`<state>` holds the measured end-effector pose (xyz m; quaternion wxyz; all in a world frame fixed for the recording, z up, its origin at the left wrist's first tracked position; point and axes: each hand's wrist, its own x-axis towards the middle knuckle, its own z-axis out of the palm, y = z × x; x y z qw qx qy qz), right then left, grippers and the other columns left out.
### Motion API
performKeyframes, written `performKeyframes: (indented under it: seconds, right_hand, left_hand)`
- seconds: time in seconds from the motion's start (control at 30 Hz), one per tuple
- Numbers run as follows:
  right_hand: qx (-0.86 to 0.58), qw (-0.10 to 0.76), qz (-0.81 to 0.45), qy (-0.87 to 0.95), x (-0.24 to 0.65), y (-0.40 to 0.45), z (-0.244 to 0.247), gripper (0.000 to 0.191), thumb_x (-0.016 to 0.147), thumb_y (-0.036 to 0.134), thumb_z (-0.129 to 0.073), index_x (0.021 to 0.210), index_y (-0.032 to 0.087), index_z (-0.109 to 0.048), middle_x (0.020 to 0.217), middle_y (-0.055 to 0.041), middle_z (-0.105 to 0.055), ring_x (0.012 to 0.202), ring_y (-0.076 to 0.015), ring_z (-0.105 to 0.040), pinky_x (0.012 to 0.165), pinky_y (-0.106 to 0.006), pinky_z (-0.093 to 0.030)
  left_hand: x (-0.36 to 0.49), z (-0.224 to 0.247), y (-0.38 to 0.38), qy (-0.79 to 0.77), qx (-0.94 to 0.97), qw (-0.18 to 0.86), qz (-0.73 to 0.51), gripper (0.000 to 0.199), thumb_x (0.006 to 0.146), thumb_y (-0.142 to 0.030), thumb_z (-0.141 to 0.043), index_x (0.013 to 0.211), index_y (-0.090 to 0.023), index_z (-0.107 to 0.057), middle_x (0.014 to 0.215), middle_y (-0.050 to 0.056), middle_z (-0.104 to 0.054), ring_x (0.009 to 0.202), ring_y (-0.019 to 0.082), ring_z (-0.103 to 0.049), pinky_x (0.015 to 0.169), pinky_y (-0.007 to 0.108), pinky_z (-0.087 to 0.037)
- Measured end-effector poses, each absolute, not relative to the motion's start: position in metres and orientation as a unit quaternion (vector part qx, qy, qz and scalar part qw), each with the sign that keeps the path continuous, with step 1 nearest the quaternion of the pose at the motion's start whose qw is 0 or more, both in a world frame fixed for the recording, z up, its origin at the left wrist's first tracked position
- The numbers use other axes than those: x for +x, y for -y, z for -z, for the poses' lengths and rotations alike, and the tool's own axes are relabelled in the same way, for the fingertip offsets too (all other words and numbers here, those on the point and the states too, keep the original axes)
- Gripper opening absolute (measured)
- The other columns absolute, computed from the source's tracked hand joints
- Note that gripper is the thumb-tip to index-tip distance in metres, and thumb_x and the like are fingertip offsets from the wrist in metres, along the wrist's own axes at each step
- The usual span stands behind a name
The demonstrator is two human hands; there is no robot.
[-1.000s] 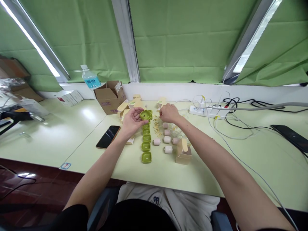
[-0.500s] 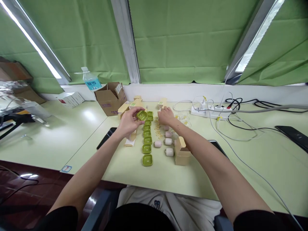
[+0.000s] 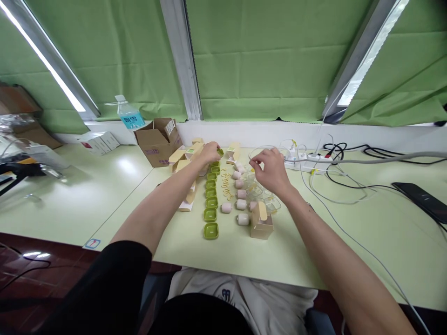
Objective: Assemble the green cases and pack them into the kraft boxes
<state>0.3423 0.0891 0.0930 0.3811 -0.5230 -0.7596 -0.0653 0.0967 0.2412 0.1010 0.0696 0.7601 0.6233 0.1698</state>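
Note:
My left hand (image 3: 210, 152) reaches to the far end of a row of small green square dishes (image 3: 211, 231) and grips another green dish (image 3: 220, 152) at its fingertips. Above the clear plastic pieces (image 3: 256, 190), my right hand (image 3: 271, 168) has thumb and forefinger pinched together; what they hold, if anything, is too small to make out. Between the hands lies a line of thin yellow rings (image 3: 226, 185). Pale pink and whitish small cylindrical jars (image 3: 240, 204) stand or lie to the right of the rings.
An open small carton (image 3: 261, 228) stands near the jars. More small cartons (image 3: 186, 165) lie left of the dishes, with a brown cardboard box (image 3: 153, 144) behind. A power strip (image 3: 309, 163) with cables and a black phone-like device (image 3: 422, 200) are at the right.
My left hand has carried the green dish away from me to the far end of the row. My right hand has moved right, from near the rings to over the clear pieces.

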Motion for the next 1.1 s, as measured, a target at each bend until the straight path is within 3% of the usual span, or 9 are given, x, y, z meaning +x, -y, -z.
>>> performKeyframes:
  seconds: [0.1,0.23,0.4,0.53,0.77,0.87,0.97,1.03,1.1]
  right_hand:
    - [-0.495,0.451,0.069,0.740,0.352,-0.047,-0.081,0.021,0.104,0.026,-0.059,0.095,0.024,-0.078,0.092,-0.0081,-0.072,0.099,-0.0299,-0.057,0.089,-0.046,-0.041]
    - [-0.467,0.475,0.030,0.745,0.356,-0.013,-0.071,0.019,0.104,0.024,-0.059,0.094,0.024,-0.075,0.089,-0.0060,-0.073,0.091,-0.0267,-0.062,0.085,-0.044,-0.046]
    - [-0.474,0.511,-0.045,0.716,0.364,-0.003,-0.070,0.020,0.105,0.027,-0.057,0.098,0.025,-0.075,0.088,-0.0051,-0.074,0.080,-0.0234,-0.065,0.075,-0.039,-0.051]
    - [-0.484,0.517,-0.062,0.703,0.366,0.003,-0.076,0.022,0.105,0.030,-0.055,0.102,0.026,-0.076,0.090,-0.0057,-0.075,0.077,-0.0231,-0.066,0.073,-0.040,-0.053]
    - [-0.521,0.487,-0.091,0.695,0.371,0.032,-0.087,0.023,0.105,0.033,-0.057,0.119,0.029,-0.074,0.100,-0.0072,-0.079,0.079,-0.0256,-0.071,0.074,-0.044,-0.059]
    - [-0.540,0.411,-0.115,0.726,0.381,0.055,-0.081,0.032,0.103,0.038,-0.064,0.133,0.031,-0.070,0.115,-0.0088,-0.081,0.089,-0.0294,-0.076,0.081,-0.049,-0.062]
    - [-0.554,0.342,-0.128,0.748,0.386,0.076,-0.066,0.066,0.095,0.045,-0.079,0.155,0.032,-0.055,0.145,-0.0126,-0.074,0.120,-0.0379,-0.075,0.098,-0.056,-0.062]
    - [-0.554,0.312,-0.130,0.761,0.385,0.084,-0.053,0.084,0.089,0.041,-0.086,0.162,0.032,-0.047,0.156,-0.0148,-0.067,0.138,-0.0418,-0.067,0.109,-0.060,-0.059]
    - [-0.556,0.294,-0.133,0.766,0.379,0.085,-0.043,0.088,0.086,0.032,-0.087,0.163,0.030,-0.044,0.155,-0.0161,-0.067,0.142,-0.0427,-0.064,0.113,-0.061,-0.057]
  left_hand:
    - [0.108,-0.090,-0.254,-0.637,0.755,0.069,-0.137,0.058,0.073,-0.017,-0.087,0.129,-0.010,-0.076,0.137,0.024,-0.076,0.125,0.036,-0.072,0.103,0.039,-0.056]
    - [0.119,-0.082,-0.265,-0.657,0.746,0.052,-0.095,0.057,0.074,-0.023,-0.090,0.128,-0.011,-0.076,0.132,0.025,-0.077,0.126,0.037,-0.072,0.110,0.043,-0.052]
    - [0.128,-0.073,-0.273,-0.671,0.739,0.014,-0.063,0.045,0.077,-0.025,-0.088,0.119,-0.011,-0.078,0.130,0.026,-0.078,0.142,0.044,-0.059,0.129,0.062,-0.028]
    - [0.130,-0.067,-0.273,-0.671,0.741,-0.005,-0.040,0.037,0.081,-0.028,-0.083,0.115,-0.013,-0.079,0.127,0.023,-0.079,0.150,0.047,-0.046,0.130,0.070,-0.017]
    - [0.127,-0.081,-0.258,-0.660,0.751,-0.014,-0.020,0.037,0.091,-0.037,-0.076,0.119,-0.014,-0.080,0.127,0.025,-0.079,0.156,0.049,-0.038,0.126,0.071,-0.023]
    - [0.131,-0.091,-0.236,-0.631,0.773,-0.021,-0.062,0.042,0.099,-0.040,-0.067,0.128,-0.011,-0.078,0.138,0.027,-0.075,0.160,0.048,-0.033,0.127,0.069,-0.024]
    - [0.137,-0.098,-0.195,-0.541,0.816,-0.006,-0.205,0.040,0.101,-0.033,-0.063,0.134,-0.015,-0.076,0.139,0.022,-0.075,0.160,0.045,-0.032,0.128,0.068,-0.025]
    - [0.140,-0.100,-0.156,-0.452,0.841,0.047,-0.295,0.036,0.098,-0.028,-0.066,0.131,-0.018,-0.077,0.136,0.017,-0.077,0.159,0.043,-0.036,0.130,0.065,-0.027]
    - [0.141,-0.102,-0.114,-0.361,0.857,0.104,-0.353,0.035,0.094,-0.027,-0.071,0.128,-0.021,-0.077,0.133,0.014,-0.079,0.156,0.041,-0.040,0.131,0.062,-0.030]
